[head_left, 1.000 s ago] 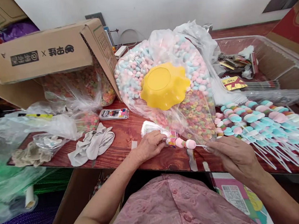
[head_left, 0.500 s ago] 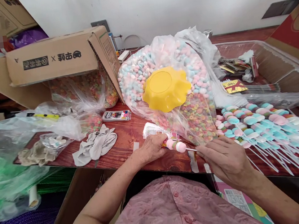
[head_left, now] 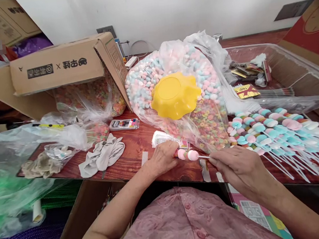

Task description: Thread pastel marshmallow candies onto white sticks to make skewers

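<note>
Between my hands lies a marshmallow skewer (head_left: 192,155), pink and white marshmallows with a gummy ring between them on a white stick. My right hand (head_left: 240,165) pinches the bare stick end. My left hand (head_left: 165,156) is closed at the skewer's far left end, and its fingers hide what they grip there. Just behind them are a stack of printed white slips (head_left: 161,138) and a big clear bag of marshmallows and gummy rings (head_left: 208,119), with an upturned yellow scalloped bowl (head_left: 175,96) on it. Many finished-looking marshmallow skewers (head_left: 283,129) are piled to the right.
An opened cardboard box (head_left: 60,65) with bagged gummy rings stands at the back left. Grey gloves (head_left: 102,153) and a small packaged item (head_left: 124,124) lie on the table. A clear plastic tub (head_left: 294,56) is at the back right. Part of another person shows far left.
The view has shifted slightly. My left fingers sit a little differently around the end of the skewer; my right hand keeps its pinch on the stick.
</note>
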Demonstrator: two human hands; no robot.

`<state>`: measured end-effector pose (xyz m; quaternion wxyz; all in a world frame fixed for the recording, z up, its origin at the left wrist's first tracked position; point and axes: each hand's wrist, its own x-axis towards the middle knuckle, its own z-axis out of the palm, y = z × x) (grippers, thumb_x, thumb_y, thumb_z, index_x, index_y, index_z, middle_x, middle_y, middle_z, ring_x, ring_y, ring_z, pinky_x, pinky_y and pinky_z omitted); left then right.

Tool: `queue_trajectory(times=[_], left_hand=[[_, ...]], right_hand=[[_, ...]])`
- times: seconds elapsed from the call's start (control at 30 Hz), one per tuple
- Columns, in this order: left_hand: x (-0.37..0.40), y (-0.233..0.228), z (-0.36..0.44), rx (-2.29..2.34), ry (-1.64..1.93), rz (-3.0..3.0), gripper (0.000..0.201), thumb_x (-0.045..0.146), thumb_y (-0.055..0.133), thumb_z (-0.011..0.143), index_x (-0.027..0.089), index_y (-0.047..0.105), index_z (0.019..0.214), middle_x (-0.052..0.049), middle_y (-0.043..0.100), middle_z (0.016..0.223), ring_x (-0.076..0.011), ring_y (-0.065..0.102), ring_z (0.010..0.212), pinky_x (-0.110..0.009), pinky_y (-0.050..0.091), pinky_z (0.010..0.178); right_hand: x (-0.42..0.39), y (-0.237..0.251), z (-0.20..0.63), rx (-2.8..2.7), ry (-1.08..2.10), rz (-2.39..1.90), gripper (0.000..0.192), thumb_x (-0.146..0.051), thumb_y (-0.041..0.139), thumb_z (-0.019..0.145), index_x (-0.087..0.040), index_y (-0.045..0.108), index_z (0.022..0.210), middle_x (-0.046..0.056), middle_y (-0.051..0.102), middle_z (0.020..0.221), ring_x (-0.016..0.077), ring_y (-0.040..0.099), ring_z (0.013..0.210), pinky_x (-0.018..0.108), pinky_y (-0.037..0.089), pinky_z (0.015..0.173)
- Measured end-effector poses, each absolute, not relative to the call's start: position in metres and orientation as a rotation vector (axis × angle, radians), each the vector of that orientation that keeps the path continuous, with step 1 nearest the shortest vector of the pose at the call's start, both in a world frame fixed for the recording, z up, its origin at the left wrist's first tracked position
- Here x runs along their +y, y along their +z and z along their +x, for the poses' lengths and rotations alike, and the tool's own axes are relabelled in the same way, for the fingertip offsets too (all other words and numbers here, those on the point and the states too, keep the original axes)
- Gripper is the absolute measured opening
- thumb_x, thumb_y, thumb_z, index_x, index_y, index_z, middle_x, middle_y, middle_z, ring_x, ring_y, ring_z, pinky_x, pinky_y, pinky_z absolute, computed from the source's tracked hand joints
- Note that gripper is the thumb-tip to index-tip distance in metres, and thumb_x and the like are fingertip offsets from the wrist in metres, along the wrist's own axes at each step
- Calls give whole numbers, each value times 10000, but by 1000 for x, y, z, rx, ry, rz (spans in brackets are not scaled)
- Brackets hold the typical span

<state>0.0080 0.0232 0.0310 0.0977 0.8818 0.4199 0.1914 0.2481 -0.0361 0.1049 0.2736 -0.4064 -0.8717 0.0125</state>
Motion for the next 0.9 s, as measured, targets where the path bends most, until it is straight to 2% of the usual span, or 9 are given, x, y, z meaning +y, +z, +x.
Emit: queue_trajectory(times=[0.1,0.23,0.4,0.5,0.67,0.8,0.9], left_hand=[[19,32,10,1175,500,2626,152,315,578,859,187,502,827,-44,609,800,-192,554,748,-290,370,643],[14,36,10,1131,432,2557,111,272,571,871,184,504,886,-52,623,881,-199,571,833,-295,407,720],[10,44,11,1111,333,2350,82,175,560,818,182,524,891,-28,622,857,-172,566,768,-268,383,658],[9,50,16,1031,284,2263,228,162,617,751,185,552,969,-21,629,872,-179,583,778,-263,388,647],[6,61,23,939,263,2131,527,272,735,708,214,530,1190,-30,647,975,-215,623,843,-293,452,698],[6,63,14,1087,194,2291,861,292,783,679,197,346,1416,-140,599,1229,-327,573,1132,-429,451,918],[7,59,4,1296,71,2416,864,284,763,708,166,314,1437,-195,535,1334,-370,491,1247,-490,406,996]], right_hand=[[-32,101,250,-2342,85,-1149,262,-170,443,966,-206,602,761,2,623,655,149,533,586,296,349,610],[-30,97,252,-2327,-5,-1177,254,-173,441,960,-209,620,783,28,646,687,179,574,648,321,355,643],[-28,93,250,-2465,-42,-1137,326,-166,390,966,-199,617,734,21,614,656,160,548,620,314,341,636],[-24,90,250,-2490,24,-1093,344,-180,382,967,-190,649,750,21,618,649,151,547,610,293,345,608],[-13,80,255,-2435,389,-1151,310,-277,454,973,-210,682,775,-2,644,646,133,577,603,257,383,584],[-8,73,261,-2341,573,-1205,341,-318,472,966,-215,642,689,-18,615,614,125,541,548,249,367,528],[-8,65,266,-2230,744,-1222,365,-359,482,956,-218,631,655,-19,575,566,133,519,529,249,368,499]])
